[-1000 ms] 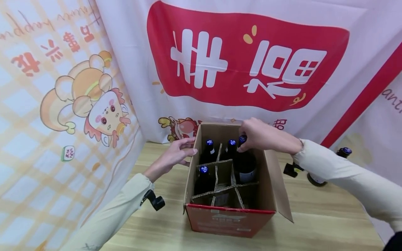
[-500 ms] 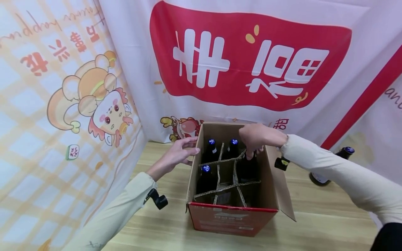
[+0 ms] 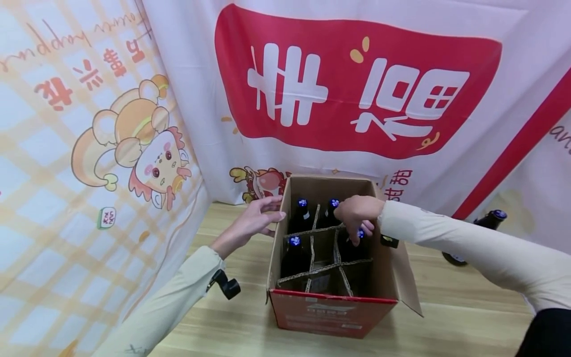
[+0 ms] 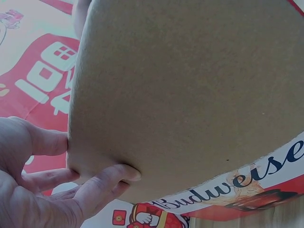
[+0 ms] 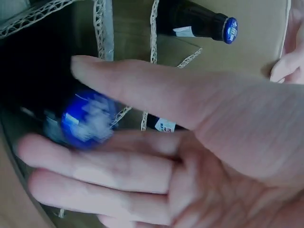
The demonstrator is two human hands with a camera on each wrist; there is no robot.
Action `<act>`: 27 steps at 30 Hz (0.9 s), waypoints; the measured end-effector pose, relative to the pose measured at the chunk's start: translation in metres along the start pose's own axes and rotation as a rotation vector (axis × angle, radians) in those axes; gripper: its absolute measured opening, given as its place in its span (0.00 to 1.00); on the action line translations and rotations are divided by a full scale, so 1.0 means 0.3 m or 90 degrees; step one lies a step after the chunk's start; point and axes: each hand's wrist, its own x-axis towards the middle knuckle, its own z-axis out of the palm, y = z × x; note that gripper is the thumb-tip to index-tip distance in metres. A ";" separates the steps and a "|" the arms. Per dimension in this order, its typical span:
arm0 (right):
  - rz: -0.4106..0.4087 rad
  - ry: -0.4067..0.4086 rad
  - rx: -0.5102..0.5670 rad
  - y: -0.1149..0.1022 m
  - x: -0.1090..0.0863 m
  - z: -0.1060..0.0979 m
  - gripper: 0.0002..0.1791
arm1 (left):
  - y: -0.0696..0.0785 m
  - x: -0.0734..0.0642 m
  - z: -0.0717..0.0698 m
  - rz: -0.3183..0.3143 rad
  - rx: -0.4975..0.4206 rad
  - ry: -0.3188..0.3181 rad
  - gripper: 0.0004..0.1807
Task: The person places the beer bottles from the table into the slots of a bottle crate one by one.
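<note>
A dark glass beer bottle with a blue cap stands in the right compartment of the middle row in an open cardboard box. My right hand is around its top; in the right wrist view the thumb and fingers lie nearly straight on either side of the cap, not closed on it. My left hand rests on the box's left side. In the left wrist view its fingertips touch a brown cardboard flap and its edge. Other blue-capped bottles stand at the back left, back middle and middle left.
Corrugated dividers part the box into compartments. A flap sticks out on the right. Another dark bottle stands on the wooden table, partly behind the right sleeve. Printed cloths hang behind and at left.
My right hand has lowered the bottle into its compartment and let go of it, the fingers loosening around the cap. The left hand stays at the box; the view has shifted slightly.
</note>
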 end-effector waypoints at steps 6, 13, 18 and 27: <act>-0.018 0.004 0.041 0.037 -0.008 0.015 0.14 | 0.008 0.004 0.011 0.006 0.000 0.000 0.36; -0.189 0.173 0.195 0.128 -0.064 -0.006 0.08 | 0.008 -0.001 -0.006 0.008 -0.002 0.003 0.35; -0.242 0.174 0.232 0.148 -0.071 0.006 0.07 | -0.008 -0.012 -0.018 -0.002 -0.006 0.005 0.35; -0.234 0.410 0.405 0.223 -0.092 0.127 0.06 | -0.015 0.008 0.006 -0.007 -0.006 0.002 0.35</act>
